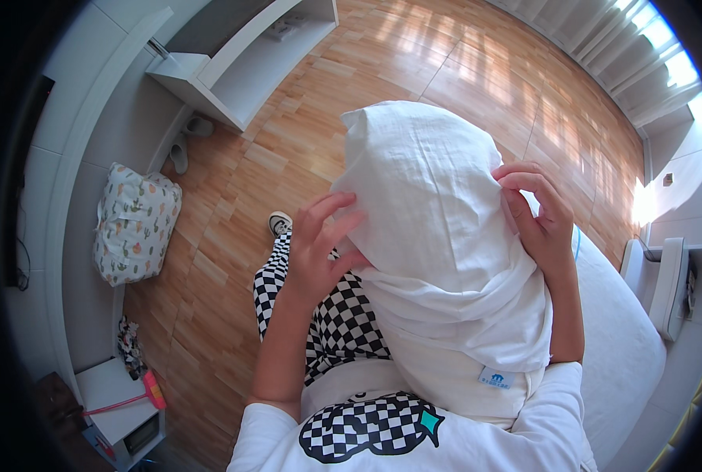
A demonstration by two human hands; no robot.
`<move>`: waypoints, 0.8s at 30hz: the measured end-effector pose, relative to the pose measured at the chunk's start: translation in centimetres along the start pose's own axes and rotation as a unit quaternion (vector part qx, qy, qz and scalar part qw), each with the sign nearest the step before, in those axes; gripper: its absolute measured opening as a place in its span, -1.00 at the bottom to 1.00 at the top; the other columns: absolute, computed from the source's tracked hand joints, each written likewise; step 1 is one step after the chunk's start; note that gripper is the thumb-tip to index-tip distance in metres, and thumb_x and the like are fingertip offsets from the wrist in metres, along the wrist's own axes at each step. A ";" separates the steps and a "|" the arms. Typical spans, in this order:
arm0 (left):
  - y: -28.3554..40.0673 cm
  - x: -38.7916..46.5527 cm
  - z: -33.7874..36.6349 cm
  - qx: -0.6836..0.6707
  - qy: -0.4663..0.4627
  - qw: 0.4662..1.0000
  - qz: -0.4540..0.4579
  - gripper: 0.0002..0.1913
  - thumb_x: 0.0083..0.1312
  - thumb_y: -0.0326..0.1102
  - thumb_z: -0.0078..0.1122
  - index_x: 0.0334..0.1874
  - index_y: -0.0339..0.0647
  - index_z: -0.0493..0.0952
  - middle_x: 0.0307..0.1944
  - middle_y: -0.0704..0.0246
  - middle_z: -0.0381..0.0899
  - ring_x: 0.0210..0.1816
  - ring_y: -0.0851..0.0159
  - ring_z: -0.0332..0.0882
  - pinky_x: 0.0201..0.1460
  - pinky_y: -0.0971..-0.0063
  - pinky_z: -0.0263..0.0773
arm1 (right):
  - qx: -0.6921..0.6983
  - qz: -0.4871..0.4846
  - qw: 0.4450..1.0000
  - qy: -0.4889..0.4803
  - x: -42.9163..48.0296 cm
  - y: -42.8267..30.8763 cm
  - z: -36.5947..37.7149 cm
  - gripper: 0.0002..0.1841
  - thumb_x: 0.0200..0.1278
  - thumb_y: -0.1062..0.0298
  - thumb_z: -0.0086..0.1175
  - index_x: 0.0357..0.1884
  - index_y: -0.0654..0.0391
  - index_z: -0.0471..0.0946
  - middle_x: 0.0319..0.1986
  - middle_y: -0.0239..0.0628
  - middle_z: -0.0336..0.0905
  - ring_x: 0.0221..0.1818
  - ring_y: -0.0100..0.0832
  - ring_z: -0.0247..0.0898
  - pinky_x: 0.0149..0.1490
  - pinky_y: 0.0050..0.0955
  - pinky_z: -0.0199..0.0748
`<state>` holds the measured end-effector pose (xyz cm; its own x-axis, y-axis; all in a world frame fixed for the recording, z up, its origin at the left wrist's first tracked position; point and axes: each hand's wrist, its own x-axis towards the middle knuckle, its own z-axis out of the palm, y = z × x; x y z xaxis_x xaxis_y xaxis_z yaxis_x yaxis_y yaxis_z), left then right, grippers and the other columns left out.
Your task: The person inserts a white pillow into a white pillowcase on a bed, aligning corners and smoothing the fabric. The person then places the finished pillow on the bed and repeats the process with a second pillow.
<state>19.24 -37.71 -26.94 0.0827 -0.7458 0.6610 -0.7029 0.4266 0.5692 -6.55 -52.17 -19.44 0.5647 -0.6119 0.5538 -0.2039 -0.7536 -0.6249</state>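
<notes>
A white pillow (457,383) lies against my body and lap, its lower end bare and bearing a small tag with writing. A white fabric pillowcase (427,177) covers its far part and is bunched in folds across the middle. My right hand (533,212) pinches the case's edge on the right between thumb and fingers. My left hand (324,242) is at the case's left side, fingers spread, with the thumb and fingertips touching or just behind the thin cloth; whether they grip it cannot be told.
A white-covered bed (616,354) is at my right. On the wooden floor at left stand a cactus-print storage bag (138,224) and grey slippers (178,154). A white cabinet (239,76) is at the upper left, a small white cabinet (118,407) at the lower left.
</notes>
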 end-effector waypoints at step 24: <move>7.0 -1.8 -1.4 -0.125 -0.070 0.989 -0.041 -0.79 0.01 -0.57 0.25 -0.29 -0.23 0.50 -0.36 0.26 0.56 -0.31 0.11 0.56 -0.29 0.33 0.46 | 0.161 0.023 0.938 -0.307 -1.7 -2.7 -8.5 -0.96 0.12 0.63 0.08 -0.42 0.27 0.53 -0.53 -0.27 0.56 -0.49 -0.29 0.51 -0.33 -0.44 0.44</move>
<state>15.23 -32.67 -23.47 0.0214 -0.8389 0.5439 -0.5003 0.4620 0.7323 -13.73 -51.09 -14.02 0.9358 -0.3130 0.1625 -0.0427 -0.5580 -0.8287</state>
